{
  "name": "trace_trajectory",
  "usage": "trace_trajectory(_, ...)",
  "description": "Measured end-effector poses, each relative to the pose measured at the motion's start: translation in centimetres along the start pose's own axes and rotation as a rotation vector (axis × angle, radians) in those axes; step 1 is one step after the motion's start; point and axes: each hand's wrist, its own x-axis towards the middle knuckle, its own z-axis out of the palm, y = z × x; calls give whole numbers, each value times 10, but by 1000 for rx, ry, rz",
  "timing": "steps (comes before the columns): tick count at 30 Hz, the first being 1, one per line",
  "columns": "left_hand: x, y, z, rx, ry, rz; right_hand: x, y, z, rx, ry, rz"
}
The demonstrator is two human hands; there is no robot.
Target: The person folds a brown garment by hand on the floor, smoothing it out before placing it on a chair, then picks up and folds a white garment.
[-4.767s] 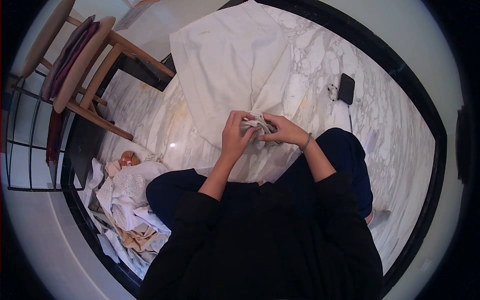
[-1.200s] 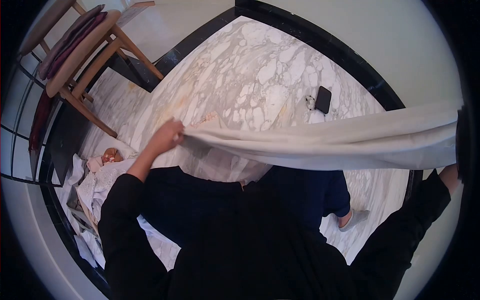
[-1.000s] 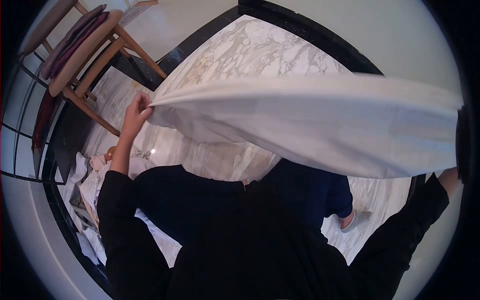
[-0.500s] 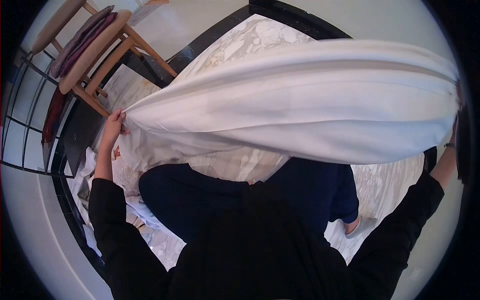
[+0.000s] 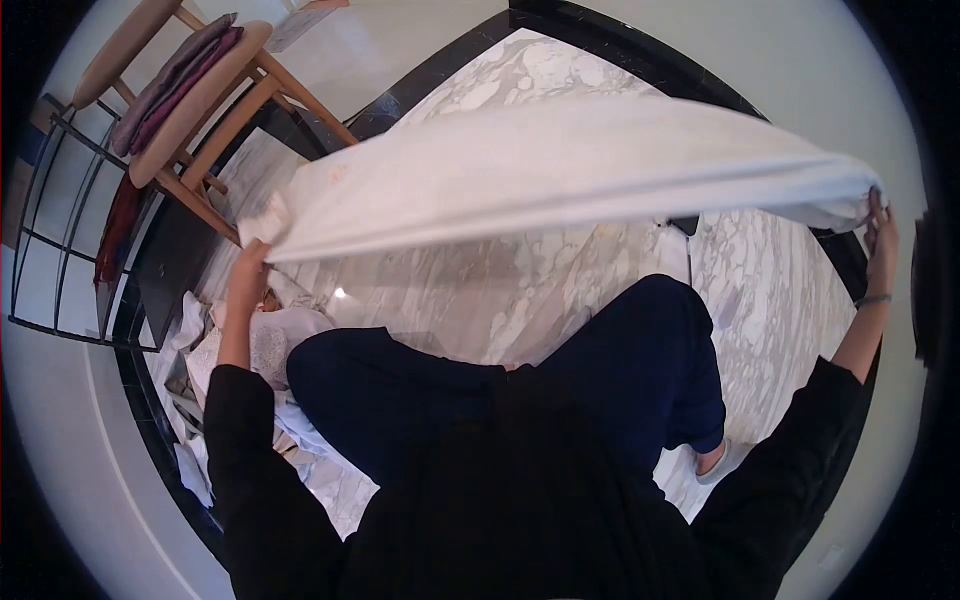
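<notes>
A long white cloth (image 5: 540, 165) is stretched between my two hands above the floor, its surface slightly blurred. My left hand (image 5: 252, 262) is closed on its left end, where a small corner sticks up. At the far right my right hand (image 5: 880, 222) grips the other end, which is bunched near the fingers. Beside my left knee lies a heap of pale clothes (image 5: 270, 345), one piece with a lacy texture.
A wooden chair (image 5: 200, 110) with folded purple cloth (image 5: 170, 90) on its seat stands at the upper left, next to a black wire rack (image 5: 60, 245). Marble floor (image 5: 460, 295) with a black border lies under and around my crossed legs. A small dark object (image 5: 684, 225) is on the floor.
The cloth has swung up and away from my lap and looks narrower, uncovering more floor. My right hand has come inward and into clearer view. My left hand has moved slightly down.
</notes>
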Motion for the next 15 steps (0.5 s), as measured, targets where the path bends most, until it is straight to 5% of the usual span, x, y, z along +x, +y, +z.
trace_trajectory(4,-37,13,45,-44,-390,-181,-21,59,-2,32,-230,160)
trace_trajectory(9,-61,4,96,-221,-535,-425,-63,77,31,127,-425,396)
trace_trajectory(12,-53,-21,123,-350,-276,-636,-67,74,59,186,-509,417)
trace_trajectory(15,-6,-52,122,-235,39,-623,8,126,69,565,-703,252)
